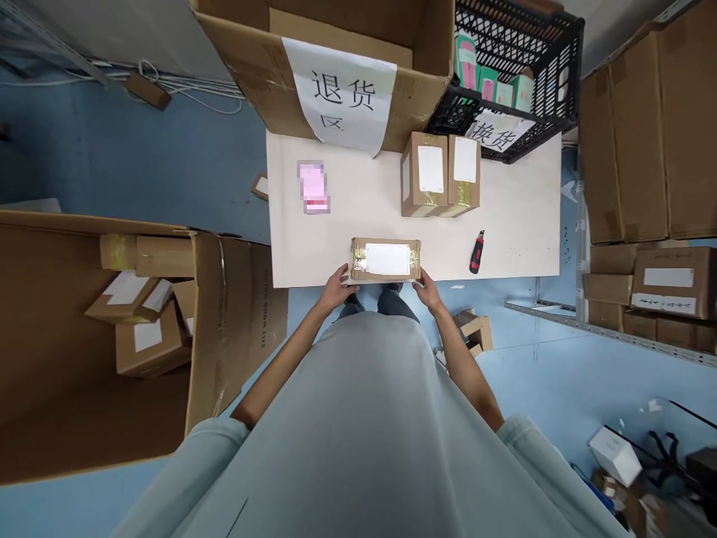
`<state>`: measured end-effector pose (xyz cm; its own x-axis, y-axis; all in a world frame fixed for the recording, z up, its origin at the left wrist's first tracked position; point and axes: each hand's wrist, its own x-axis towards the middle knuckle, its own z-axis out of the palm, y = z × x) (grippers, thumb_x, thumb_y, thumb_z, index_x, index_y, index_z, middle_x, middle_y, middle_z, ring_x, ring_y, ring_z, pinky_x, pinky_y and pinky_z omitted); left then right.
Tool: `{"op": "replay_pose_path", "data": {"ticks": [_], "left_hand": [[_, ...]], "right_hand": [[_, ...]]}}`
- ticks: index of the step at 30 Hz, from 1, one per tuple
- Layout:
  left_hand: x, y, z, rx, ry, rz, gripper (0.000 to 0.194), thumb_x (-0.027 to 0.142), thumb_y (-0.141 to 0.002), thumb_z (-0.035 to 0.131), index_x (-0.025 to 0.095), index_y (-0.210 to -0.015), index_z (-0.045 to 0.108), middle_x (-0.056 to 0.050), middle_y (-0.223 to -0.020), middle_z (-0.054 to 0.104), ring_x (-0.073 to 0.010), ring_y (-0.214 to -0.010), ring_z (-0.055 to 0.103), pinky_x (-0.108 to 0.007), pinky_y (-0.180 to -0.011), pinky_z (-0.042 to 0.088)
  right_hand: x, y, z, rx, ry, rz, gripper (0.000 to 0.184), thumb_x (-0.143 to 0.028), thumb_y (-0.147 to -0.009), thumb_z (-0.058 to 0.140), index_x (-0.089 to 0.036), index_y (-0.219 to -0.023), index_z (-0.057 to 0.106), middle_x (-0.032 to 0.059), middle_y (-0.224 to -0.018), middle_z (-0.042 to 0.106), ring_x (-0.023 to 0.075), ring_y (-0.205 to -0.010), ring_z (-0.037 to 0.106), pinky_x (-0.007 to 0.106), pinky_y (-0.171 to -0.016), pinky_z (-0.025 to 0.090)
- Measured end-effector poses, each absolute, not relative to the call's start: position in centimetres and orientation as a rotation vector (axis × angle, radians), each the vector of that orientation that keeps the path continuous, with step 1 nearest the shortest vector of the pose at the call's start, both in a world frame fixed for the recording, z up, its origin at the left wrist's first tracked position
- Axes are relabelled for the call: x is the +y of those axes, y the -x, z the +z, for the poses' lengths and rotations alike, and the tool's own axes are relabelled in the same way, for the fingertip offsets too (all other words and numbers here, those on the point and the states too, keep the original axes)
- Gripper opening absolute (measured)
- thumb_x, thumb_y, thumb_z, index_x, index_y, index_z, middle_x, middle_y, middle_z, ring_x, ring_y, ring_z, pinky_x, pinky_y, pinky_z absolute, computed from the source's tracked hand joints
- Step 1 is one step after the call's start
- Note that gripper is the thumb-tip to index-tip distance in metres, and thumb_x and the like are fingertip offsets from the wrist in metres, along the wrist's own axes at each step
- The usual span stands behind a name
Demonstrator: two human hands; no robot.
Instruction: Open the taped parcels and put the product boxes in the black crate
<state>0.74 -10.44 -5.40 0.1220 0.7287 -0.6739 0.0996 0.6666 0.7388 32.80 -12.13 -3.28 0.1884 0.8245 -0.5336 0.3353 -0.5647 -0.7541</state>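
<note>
A small cardboard box (386,259) with a white label and shiny clear tape lies at the front edge of the white table. At its left end is my left hand (337,288), fingers against the side. My right hand (429,291) grips the opposite end near the lower corner. Right of it lies a red and black utility knife (476,252). Two taped cardboard boxes (440,175) with white labels stand side by side farther back. A pink, pixelated item (314,187) rests toward the table's left side.
A large open carton (240,67) with a paper sign and a black plastic crate (552,97) holding small packs stand at the back. An open carton (207,329) with several boxes is at left. Stacked boxes (672,276) line the right; discarded cardboard (476,332) lies on the floor.
</note>
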Motion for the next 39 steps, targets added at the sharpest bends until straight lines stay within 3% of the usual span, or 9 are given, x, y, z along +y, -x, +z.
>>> {"op": "replay_pose_path", "data": {"ticks": [4,9,15,18,21,25,29,35,39], "left_hand": [[-10.2,-1.0,-5.0,1.422,-0.84,0.572,0.089,0.036,-0.073,0.1,0.022,-0.158,0.073,-0.021,-0.181,0.054,-0.0443,-0.168,0.052,-0.059,-0.133,0.052],[-9.9,-0.9,-3.1,1.442,-0.923,0.689,0.064,0.058,-0.088,0.093,0.02,-0.138,0.086,-0.019,-0.182,0.054,-0.0412,-0.169,0.052,-0.052,-0.132,0.055],[-9.5,-1.9,-2.5,1.485,-0.906,0.641,0.058,0.065,-0.09,0.089,0.018,-0.125,0.089,-0.018,-0.161,0.074,-0.0398,-0.153,0.068,-0.055,-0.134,0.053],[-10.1,-2.5,-2.6,1.472,-0.821,0.602,0.067,0.068,-0.087,0.09,0.017,-0.13,0.087,-0.017,-0.153,0.08,-0.0377,-0.142,0.074,-0.054,-0.13,0.056],[-11.1,-2.8,-2.9,1.478,-0.721,0.619,0.074,0.074,-0.09,0.085,0.018,-0.139,0.084,-0.016,-0.152,0.08,-0.0351,-0.138,0.075,-0.051,-0.121,0.062],[-12.3,-3.2,-3.5,1.609,-0.664,0.575,0.061,0.061,-0.096,0.075,0.016,-0.136,0.083,-0.019,-0.144,0.082,-0.0333,-0.126,0.08,-0.053,-0.116,0.064],[-13.4,-3.7,-3.9,1.659,-0.692,0.537,0.045,0.04,-0.082,0.082,0.018,-0.121,0.086,-0.015,-0.127,0.088,-0.0328,-0.121,0.081,-0.053,-0.122,0.059],[-14.2,-4.3,-3.3,1.648,-0.723,0.523,0.055,0.035,-0.074,0.085,0.018,-0.126,0.087,-0.002,-0.082,0.082,-0.0313,-0.098,0.082,-0.05,-0.111,0.063],[-13.5,-4.3,-2.5,1.664,-0.74,0.573,0.055,0.039,-0.074,0.089,0.017,-0.125,0.088,-0.007,-0.097,0.087,-0.0298,-0.096,0.081,-0.05,-0.109,0.065]], "right_hand": [[-11.7,-31.7,-3.1,-1.069,1.984,1.377,0.061,-0.046,-0.088,0.08,-0.019,-0.143,0.081,0.0135,-0.146,0.085,0.0351,-0.144,0.074,0.06,-0.131,0.054],[-11.0,-33.9,-1.2,-1.054,1.928,1.35,0.064,-0.056,-0.088,0.086,-0.022,-0.142,0.083,0.0122,-0.162,0.076,0.036,-0.159,0.064,0.06,-0.133,0.051],[-9.7,-35.7,-0.1,-1.125,1.896,1.437,0.061,-0.072,-0.091,0.083,-0.022,-0.126,0.09,0.0095,-0.145,0.085,0.0391,-0.145,0.074,0.06,-0.131,0.055],[-9.9,-36.0,-0.6,-1.126,1.869,1.486,0.068,-0.075,-0.089,0.084,-0.022,-0.131,0.089,0.0093,-0.15,0.083,0.0378,-0.146,0.073,0.059,-0.131,0.055],[-10.7,-36.7,-1.4,-1.107,1.841,1.524,0.069,-0.075,-0.096,0.075,-0.024,-0.141,0.085,0.0082,-0.158,0.079,0.0341,-0.148,0.072,0.056,-0.13,0.057],[-11.9,-37.7,-2.6,-1.048,1.976,1.562,0.067,-0.07,-0.101,0.064,-0.021,-0.143,0.082,0.0133,-0.15,0.082,0.0326,-0.136,0.077,0.057,-0.119,0.063],[-13.0,-37.7,-3.2,-1.114,1.95,1.598,0.059,-0.058,-0.093,0.07,-0.021,-0.137,0.084,0.0099,-0.135,0.088,0.0298,-0.124,0.079,0.055,-0.121,0.061],[-13.1,-37.1,-3.1,-1.177,1.903,1.576,0.053,-0.051,-0.088,0.075,-0.023,-0.13,0.087,0.0062,-0.132,0.088,0.0272,-0.108,0.082,0.054,-0.116,0.064],[-11.3,-37.9,-2.4,-1.182,1.876,1.538,0.046,-0.059,-0.086,0.084,-0.022,-0.112,0.091,0.0106,-0.131,0.087,0.0325,-0.123,0.082,0.053,-0.123,0.062]]}}
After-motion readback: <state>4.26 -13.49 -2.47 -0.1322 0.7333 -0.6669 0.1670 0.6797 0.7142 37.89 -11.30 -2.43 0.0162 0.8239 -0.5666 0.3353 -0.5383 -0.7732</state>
